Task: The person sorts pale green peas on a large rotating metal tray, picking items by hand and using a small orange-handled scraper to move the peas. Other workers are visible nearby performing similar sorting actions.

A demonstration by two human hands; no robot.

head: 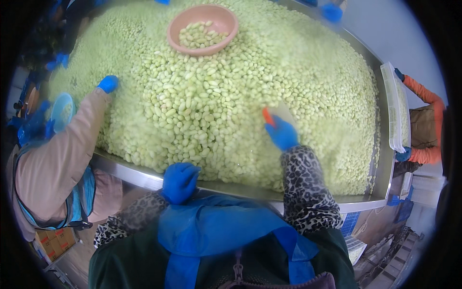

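A broad heap of pale green oval fruits or beans (202, 108), kind uncertain, fills a large metal tray (382, 159). Over the heap, right of centre, my right hand (283, 134) in a blue glove grips a tool with an orange handle (268, 117). Its pale, blurred head (285, 111) lies against the pieces. My left hand (180, 183), gloved in blue, rests at the tray's near edge with its fingers curled; whether anything is inside cannot be seen. A pink plastic bowl (230, 33) holding some larger pieces sits on the heap at the far side.
At my left a co-worker's blue-gloved hand (108, 84) reaches over the heap, near a light blue bowl (54, 117). On the right, a person in orange sleeves (422, 90) holds a white crate (391, 108) at the tray's rim. Another gloved hand (331, 13) is at the far edge. Cardboard boxes (56, 244) stand lower left.
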